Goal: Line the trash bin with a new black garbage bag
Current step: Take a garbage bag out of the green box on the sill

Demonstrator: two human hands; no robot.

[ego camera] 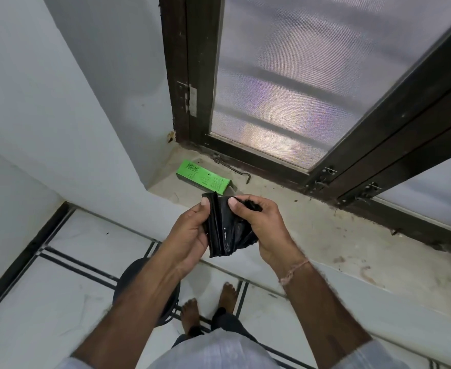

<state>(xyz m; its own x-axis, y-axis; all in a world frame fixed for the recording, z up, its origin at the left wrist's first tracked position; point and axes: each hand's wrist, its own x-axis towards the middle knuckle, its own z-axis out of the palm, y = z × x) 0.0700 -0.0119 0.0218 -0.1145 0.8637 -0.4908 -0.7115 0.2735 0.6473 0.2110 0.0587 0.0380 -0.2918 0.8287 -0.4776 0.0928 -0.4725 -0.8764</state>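
Note:
A folded black garbage bag [225,230] is held at chest height in front of a stone window sill [312,235]. My left hand [189,233] grips its left edge with the thumb on top. My right hand [261,227] pinches the right part of the bag, which is crumpled under the fingers. A round black trash bin [128,278] stands on the floor below, mostly hidden behind my left forearm. A green cardboard box [203,179] lies on the sill just beyond the bag.
A dark-framed mesh window [285,89] rises behind the sill, with a metal hook latch [232,169] lying at its base. White walls close in on the left. My bare feet [208,307] stand on white floor tiles with black lines, right of the bin.

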